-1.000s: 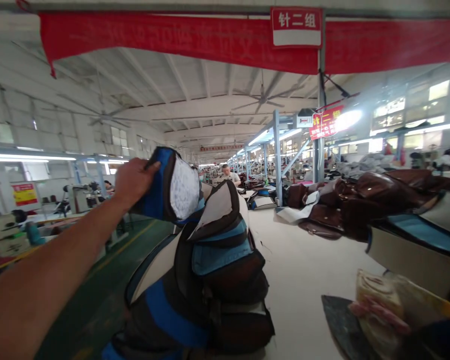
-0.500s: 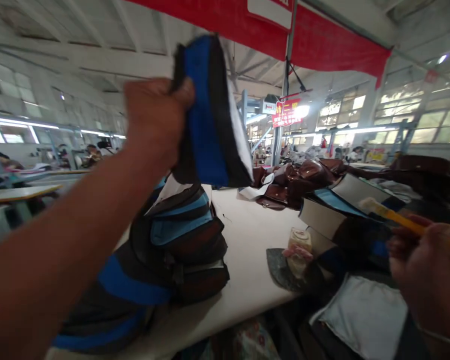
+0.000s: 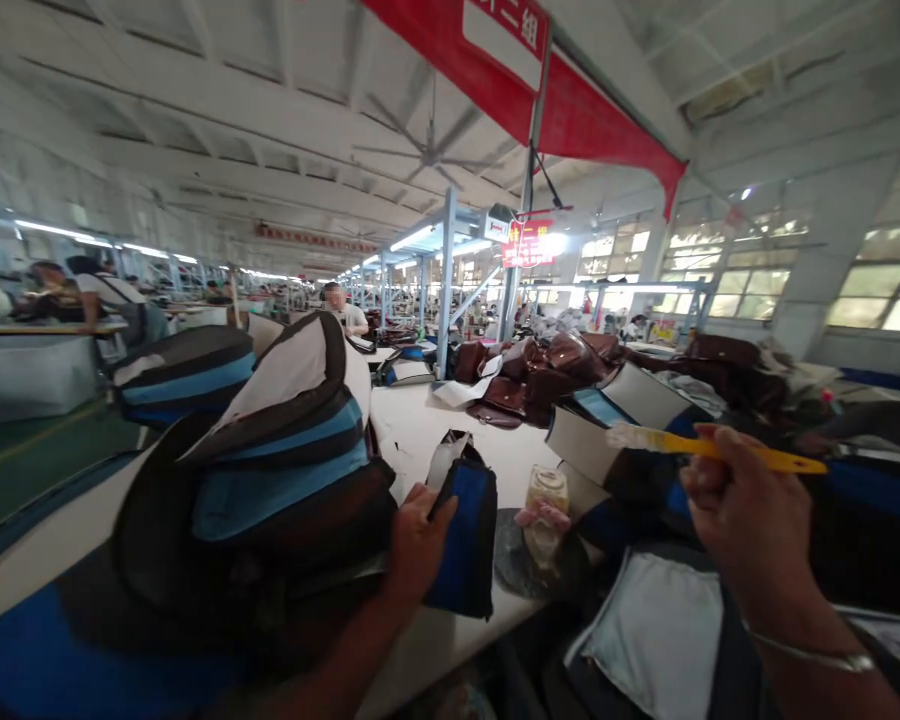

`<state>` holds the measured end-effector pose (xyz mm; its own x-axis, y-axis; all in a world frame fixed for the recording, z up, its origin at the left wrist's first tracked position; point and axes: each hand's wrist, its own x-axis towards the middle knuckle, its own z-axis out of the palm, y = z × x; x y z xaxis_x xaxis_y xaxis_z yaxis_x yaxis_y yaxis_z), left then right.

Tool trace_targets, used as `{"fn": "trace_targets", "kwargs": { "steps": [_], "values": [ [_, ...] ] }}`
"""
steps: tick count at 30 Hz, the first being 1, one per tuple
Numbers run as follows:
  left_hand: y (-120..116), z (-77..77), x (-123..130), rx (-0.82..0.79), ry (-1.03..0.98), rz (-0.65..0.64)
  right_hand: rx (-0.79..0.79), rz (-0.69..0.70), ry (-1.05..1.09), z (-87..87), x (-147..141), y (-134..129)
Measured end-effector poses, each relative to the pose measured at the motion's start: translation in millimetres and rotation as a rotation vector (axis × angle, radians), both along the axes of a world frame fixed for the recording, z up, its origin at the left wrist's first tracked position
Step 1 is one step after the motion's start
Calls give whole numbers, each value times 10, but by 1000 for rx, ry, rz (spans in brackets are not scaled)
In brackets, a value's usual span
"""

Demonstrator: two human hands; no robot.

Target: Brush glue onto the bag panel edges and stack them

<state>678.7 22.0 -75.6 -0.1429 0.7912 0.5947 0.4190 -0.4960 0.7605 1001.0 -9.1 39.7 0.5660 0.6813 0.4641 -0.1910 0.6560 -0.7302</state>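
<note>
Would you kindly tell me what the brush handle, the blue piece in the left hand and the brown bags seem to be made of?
Brush handle: probably plastic, smooth and evenly yellow.
Blue piece: likely matte fabric, showing no shine.
Brown bags: leather or imitation leather, judging by glossy highlights; which one, I cannot tell.

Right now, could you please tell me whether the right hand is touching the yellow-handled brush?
Touching: the head view shows the right hand with its fingers closed around the yellow-handled brush.
</note>
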Motion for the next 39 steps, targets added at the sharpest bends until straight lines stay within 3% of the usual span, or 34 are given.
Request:
{"fn": "trace_targets", "kwargs": {
  "steps": [3,6,13,16,22,27,30,35,39],
  "values": [
    [42,-217,-20,-82,-16,-92,-57,52,-121,99,-302,121],
    [90,-305,-5,-138,-35,-188,-85,202,-327,98,-537,266],
    [148,-411,69,-238,-90,-292,-157,406,-744,-229,-1002,616],
    [182,-416,57,-265,-107,-306,-131,424,-963,-339,-1114,725],
    [197,-385,31,-290,-129,-331,-127,327,-1030,-301,-969,736],
    [187,-368,52,-314,-149,-342,-105,350,-1078,-355,-905,591],
    [180,-387,54,-350,-167,-298,-122,281,-1156,-400,-839,540],
    [196,-464,53,-333,-128,-281,-124,280,-1023,-466,-756,484],
    [185,-512,87,-275,-59,-205,-149,229,-1164,-457,-694,507]
  ]
}}
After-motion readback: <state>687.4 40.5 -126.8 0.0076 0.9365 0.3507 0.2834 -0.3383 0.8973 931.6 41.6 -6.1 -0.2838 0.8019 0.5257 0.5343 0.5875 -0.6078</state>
